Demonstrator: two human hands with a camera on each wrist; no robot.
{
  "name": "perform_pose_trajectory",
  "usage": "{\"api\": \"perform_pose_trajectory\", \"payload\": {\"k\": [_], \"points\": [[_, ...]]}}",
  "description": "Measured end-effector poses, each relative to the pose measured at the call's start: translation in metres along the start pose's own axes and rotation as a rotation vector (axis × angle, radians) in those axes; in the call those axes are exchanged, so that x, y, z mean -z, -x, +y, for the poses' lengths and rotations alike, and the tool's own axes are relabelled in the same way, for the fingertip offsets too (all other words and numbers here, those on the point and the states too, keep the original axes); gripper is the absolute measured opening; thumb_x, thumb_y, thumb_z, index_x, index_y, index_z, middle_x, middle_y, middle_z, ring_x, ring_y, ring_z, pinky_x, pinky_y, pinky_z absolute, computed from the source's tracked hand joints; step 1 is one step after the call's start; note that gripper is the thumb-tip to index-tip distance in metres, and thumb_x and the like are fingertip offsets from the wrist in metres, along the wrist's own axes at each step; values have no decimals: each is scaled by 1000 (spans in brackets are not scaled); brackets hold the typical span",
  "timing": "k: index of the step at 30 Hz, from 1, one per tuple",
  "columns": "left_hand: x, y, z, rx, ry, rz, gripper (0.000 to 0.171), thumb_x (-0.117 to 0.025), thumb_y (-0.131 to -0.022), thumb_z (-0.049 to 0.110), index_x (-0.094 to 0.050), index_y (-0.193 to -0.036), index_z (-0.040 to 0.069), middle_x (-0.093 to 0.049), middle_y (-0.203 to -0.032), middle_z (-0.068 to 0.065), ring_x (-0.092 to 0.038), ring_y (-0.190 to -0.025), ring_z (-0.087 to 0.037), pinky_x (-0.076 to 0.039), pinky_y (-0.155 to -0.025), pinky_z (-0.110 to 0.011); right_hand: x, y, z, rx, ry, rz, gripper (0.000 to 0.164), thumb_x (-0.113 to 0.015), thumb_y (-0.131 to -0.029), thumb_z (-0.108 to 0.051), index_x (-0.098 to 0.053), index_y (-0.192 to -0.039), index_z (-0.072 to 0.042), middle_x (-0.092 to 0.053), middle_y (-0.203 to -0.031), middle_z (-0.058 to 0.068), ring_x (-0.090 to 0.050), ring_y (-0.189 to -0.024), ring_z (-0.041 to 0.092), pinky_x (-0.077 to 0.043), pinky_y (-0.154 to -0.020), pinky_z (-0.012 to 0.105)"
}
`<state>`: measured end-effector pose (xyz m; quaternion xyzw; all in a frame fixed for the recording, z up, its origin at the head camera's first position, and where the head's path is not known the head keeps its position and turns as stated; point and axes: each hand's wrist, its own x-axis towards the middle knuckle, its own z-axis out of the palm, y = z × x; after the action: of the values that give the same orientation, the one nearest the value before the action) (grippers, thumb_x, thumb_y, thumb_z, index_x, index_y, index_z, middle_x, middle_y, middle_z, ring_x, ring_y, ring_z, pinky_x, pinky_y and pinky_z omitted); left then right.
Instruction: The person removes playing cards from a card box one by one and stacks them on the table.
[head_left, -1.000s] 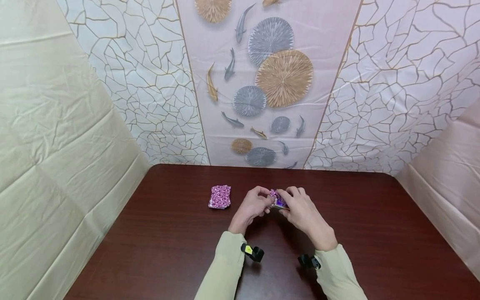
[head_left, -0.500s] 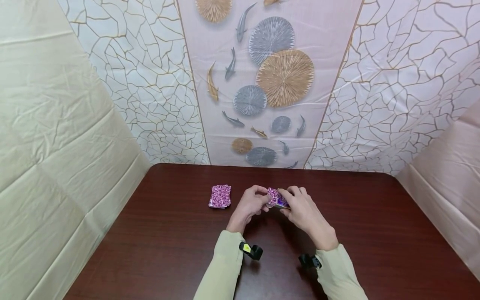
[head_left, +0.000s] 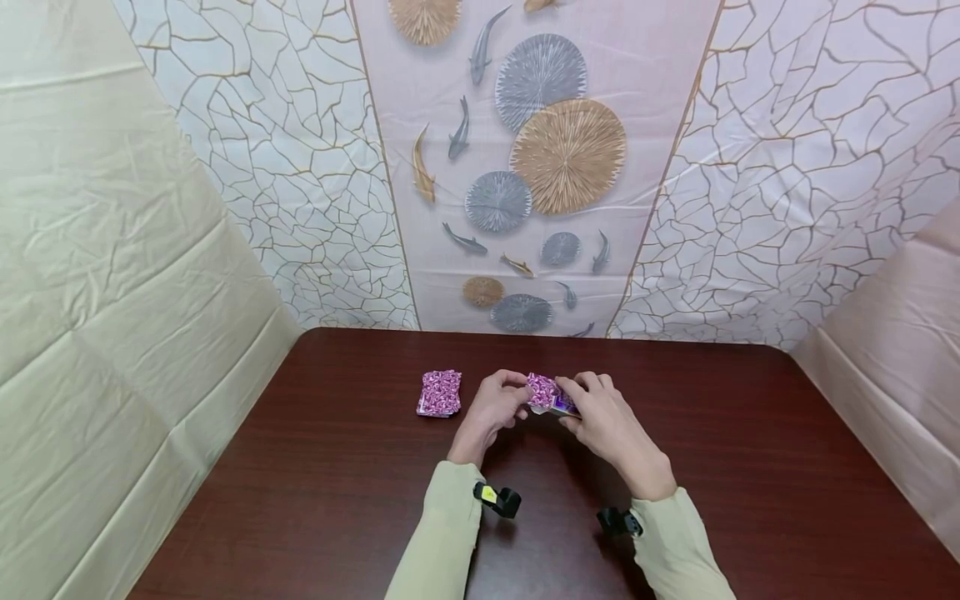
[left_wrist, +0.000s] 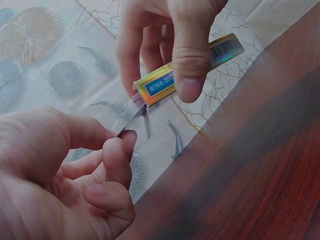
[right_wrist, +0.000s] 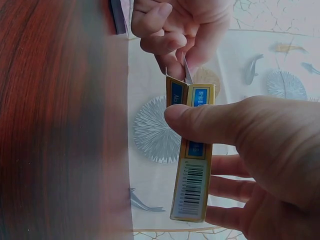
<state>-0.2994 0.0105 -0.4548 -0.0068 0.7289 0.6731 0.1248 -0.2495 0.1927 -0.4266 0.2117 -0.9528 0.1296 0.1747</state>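
Note:
My right hand (head_left: 609,421) grips a slim playing-card box (right_wrist: 191,192) between thumb and fingers. Its gold and blue narrow side, with a barcode, faces the right wrist camera, and a flap stands out at the opened end. Out of that end extends a pink-and-white patterned playing card (head_left: 541,390), seen edge-on as a thin line in the left wrist view. My left hand (head_left: 491,410) pinches the card's free end between thumb and forefinger, the other fingers curled below. The rest of the card is hidden inside the box. Both hands are above the table.
To the left of my left hand, a stack of pink-patterned playing cards (head_left: 439,393) lies on the dark red-brown table (head_left: 337,500). A patterned cloth backdrop (head_left: 517,250) hangs behind the table's far edge. Each sleeve carries a black wrist camera (head_left: 498,500).
My left hand has shifted slightly left, and more of the pink-patterned playing card shows outside the box. The right hand and the card stack have stayed in place.

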Motion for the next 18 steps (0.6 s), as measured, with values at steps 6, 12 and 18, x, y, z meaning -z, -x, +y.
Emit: {"api": "perform_pose_trajectory", "payload": {"k": [6, 12, 18], "points": [[6, -1, -1, -7, 29, 16, 23, -65, -93, 13, -61, -115, 7, -64, -83, -3, -56, -56, -11, -37, -44, -19, 0, 0, -1, -11, -2, -11, 55, -82, -78, -14, -61, -129, -5, -60, -111, 18, -52, -98, 36, -49, -79, 51], [11, -3, -4, -11, 58, 45, 24, -64, -93, 11, -61, -116, 4, -62, -82, -2, -55, -55, -10, -36, -44, -18, 1, 0, -2, -15, 5, -17, 55, -82, -79, -14, -61, -129, -5, -61, -112, 19, -53, -99, 36, -49, -80, 52], [22, -6, -4, -22, 77, 69, 25, -62, -94, 11, -59, -118, 4, -61, -83, -2, -55, -56, -9, -36, -45, -18, 1, 0, -1, -8, 10, -15, 55, -82, -79, -15, -61, -129, -5, -60, -112, 19, -53, -99, 37, -49, -79, 52]]}}
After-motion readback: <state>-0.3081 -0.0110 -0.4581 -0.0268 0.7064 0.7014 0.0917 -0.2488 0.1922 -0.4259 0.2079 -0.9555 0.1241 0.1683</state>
